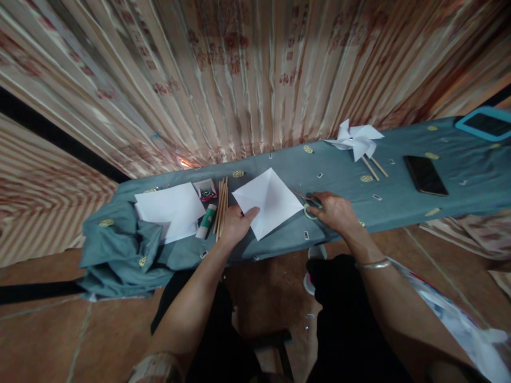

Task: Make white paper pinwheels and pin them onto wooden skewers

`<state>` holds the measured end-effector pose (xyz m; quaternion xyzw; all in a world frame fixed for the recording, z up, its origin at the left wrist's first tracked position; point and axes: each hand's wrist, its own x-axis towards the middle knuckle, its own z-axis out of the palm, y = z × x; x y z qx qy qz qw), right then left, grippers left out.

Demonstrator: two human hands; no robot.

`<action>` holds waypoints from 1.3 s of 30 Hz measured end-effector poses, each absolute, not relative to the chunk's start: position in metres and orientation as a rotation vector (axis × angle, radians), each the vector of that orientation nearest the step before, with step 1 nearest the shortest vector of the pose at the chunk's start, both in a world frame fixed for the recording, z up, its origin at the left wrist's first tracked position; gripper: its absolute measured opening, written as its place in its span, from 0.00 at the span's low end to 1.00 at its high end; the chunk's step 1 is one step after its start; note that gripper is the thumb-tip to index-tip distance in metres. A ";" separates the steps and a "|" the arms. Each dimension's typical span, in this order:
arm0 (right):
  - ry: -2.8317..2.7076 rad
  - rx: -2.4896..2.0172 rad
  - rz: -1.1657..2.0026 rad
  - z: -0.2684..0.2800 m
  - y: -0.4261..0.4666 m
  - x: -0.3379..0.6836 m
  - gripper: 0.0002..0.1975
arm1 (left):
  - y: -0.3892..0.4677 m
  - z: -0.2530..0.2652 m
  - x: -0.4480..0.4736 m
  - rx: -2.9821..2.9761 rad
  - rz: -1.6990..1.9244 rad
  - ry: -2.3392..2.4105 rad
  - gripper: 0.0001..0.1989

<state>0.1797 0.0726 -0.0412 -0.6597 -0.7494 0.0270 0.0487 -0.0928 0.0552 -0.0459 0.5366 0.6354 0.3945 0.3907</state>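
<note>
A square white sheet of paper (273, 199) with crease lines is turned corner-forward over the table in front of me. My left hand (236, 223) grips its lower left edge, thumb on top and fingers underneath. In my right hand (334, 211) is a pair of scissors (310, 210) with green handles, its blades pointing left by the paper's right corner. Whether the blades touch the paper, I cannot tell. Beside my left hand lie several thin wooden sticks (221, 205) and a green-and-white glue stick (206, 221).
White paper sheets (171, 207) and a small box of metal pieces (206, 190) lie left. Two white paper pinwheels (355, 141) on sticks, a dark phone (425, 175) and a blue-framed tablet (487, 123) lie right on the narrow cloth-covered table (279, 154). A curtain (247, 74) hangs behind.
</note>
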 end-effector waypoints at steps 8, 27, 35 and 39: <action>-2.323 -2.137 0.057 -0.038 0.068 0.176 0.16 | 0.057 -0.052 -0.095 1.287 1.104 1.547 0.07; -0.796 -1.178 1.562 -0.033 0.068 0.151 0.19 | 0.069 -0.044 -0.089 0.526 1.426 1.073 0.22; -0.706 -1.143 1.604 -0.038 0.060 0.098 0.29 | 0.071 -0.054 -0.082 0.933 1.451 1.267 0.17; -0.700 -1.176 1.489 -0.036 0.064 0.083 0.31 | 0.067 -0.047 -0.080 1.051 1.394 1.352 0.13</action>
